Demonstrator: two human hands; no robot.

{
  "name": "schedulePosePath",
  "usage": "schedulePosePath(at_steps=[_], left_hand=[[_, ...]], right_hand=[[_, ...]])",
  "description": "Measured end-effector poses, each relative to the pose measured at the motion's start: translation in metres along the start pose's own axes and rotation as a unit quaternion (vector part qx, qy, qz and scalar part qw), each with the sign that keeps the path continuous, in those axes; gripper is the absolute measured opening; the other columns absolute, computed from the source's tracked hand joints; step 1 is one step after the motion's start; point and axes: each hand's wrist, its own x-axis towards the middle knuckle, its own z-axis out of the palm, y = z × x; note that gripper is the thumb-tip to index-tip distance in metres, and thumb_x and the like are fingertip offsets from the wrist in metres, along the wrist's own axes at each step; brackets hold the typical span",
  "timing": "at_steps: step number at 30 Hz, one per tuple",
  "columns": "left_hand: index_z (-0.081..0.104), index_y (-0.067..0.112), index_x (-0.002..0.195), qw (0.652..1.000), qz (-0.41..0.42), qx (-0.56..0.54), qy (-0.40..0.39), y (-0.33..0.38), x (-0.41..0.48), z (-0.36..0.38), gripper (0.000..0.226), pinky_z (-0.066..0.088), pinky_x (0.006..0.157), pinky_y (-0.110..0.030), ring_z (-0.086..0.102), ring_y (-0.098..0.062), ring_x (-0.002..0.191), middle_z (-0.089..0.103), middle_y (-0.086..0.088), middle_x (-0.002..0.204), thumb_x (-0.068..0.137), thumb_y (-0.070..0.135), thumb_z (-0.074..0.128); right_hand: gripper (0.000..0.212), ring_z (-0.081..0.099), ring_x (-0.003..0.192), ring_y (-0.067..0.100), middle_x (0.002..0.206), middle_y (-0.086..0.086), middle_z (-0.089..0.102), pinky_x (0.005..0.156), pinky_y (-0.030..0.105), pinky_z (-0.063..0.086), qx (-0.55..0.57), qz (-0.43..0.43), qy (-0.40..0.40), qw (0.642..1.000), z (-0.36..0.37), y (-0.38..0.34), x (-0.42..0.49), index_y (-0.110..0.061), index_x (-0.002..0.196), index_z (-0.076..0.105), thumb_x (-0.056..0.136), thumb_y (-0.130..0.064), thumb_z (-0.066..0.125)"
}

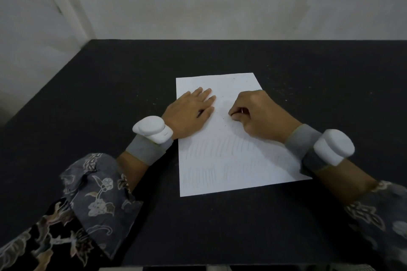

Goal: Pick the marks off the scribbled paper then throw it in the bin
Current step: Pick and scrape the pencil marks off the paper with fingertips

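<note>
Curled tight, the right hand (257, 114) has its grip bunched low on the paper (231, 138), fingertips tucked under and pressed to the sheet; something small may be pinched in there, but I cannot tell what, or whether anything is held at all. Across from it, the left hand (191, 110) lies flat, fingers straight and together, pinning the paper's upper left part down.

Widening out: the dark counter (110, 94) carries everything, and the paper sits on it a little right of centre, slightly skewed, lying flat. Both hands rest on the paper's far half. Below them, on the paper's near half, faint grey scribble lines (220, 147) run in two rows. Tiny dark specks (223, 119) dot the paper between the hands and a few lie on the counter just past the paper's right edge. White wrist devices on grey bands (152, 130) sit on both wrists, just off the paper's sides. No bin shows anywhere in view.

By my read, the mark-removal step is in hand, with the far half looking cleaner than the near. Next comes working down toward those two scribbled rows, which calls for shifting the flat hand nearer to keep the paper from sliding or creasing.
</note>
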Motion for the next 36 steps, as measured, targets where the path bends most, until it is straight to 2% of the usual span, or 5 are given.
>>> schedulePosePath(at_steps=[14, 18, 25, 31, 36], left_hand=[[0.02, 0.021, 0.152, 1.0, 0.003, 0.004, -0.011, -0.002, 0.0, 0.0, 0.049, 0.0, 0.117, -0.025, 0.002, -0.012, 0.148, 0.009, 0.004, 0.161, 0.105, 0.034, 0.024], [0.021, 0.02, 0.152, 1.0, -0.002, 0.004, -0.008, -0.001, -0.002, 0.0, 0.049, 0.0, 0.116, -0.024, 0.002, -0.012, 0.148, 0.009, 0.005, 0.161, 0.105, 0.034, 0.023], [0.021, 0.02, 0.152, 1.0, 0.001, 0.013, -0.007, -0.002, 0.001, 0.001, 0.049, 0.001, 0.117, -0.026, 0.003, -0.013, 0.149, 0.01, 0.004, 0.161, 0.105, 0.034, 0.023], [0.023, 0.019, 0.152, 1.0, 0.005, 0.011, -0.002, -0.001, 0.0, 0.003, 0.049, 0.002, 0.117, -0.026, 0.004, -0.013, 0.149, 0.011, 0.003, 0.161, 0.105, 0.033, 0.024], [0.024, 0.02, 0.152, 1.0, -0.004, 0.009, 0.005, -0.001, -0.001, 0.001, 0.049, 0.001, 0.117, -0.026, 0.004, -0.012, 0.148, 0.011, 0.005, 0.161, 0.105, 0.035, 0.024]], right_hand=[[0.015, 0.056, 0.082, 0.017, 0.089, 0.004, 0.064, 0.075, 0.034, 0.051, -0.009, -0.056, -0.08, 0.995, 0.003, -0.018, -0.009, -0.007, 0.088, 0.072, 0.084, 0.0, 0.059], [0.015, 0.059, 0.086, 0.021, 0.094, 0.007, 0.065, 0.078, 0.04, 0.054, -0.015, 0.032, -0.006, 0.999, -0.004, 0.006, 0.007, -0.003, 0.092, 0.072, 0.085, 0.001, 0.059], [0.016, 0.061, 0.083, 0.019, 0.089, 0.006, 0.068, 0.075, 0.026, 0.048, 0.018, -0.019, -0.013, 1.0, 0.003, -0.007, -0.005, -0.005, 0.089, 0.073, 0.083, 0.004, 0.061], [0.016, 0.059, 0.078, 0.027, 0.087, 0.009, 0.063, 0.069, 0.041, 0.05, -0.02, -0.104, -0.043, 0.993, 0.017, -0.025, -0.015, -0.004, 0.087, 0.072, 0.085, 0.002, 0.057], [0.019, 0.059, 0.089, 0.025, 0.096, 0.009, 0.064, 0.08, 0.039, 0.051, -0.01, -0.006, 0.008, 1.0, 0.008, -0.004, 0.005, -0.004, 0.096, 0.072, 0.086, 0.001, 0.057]])
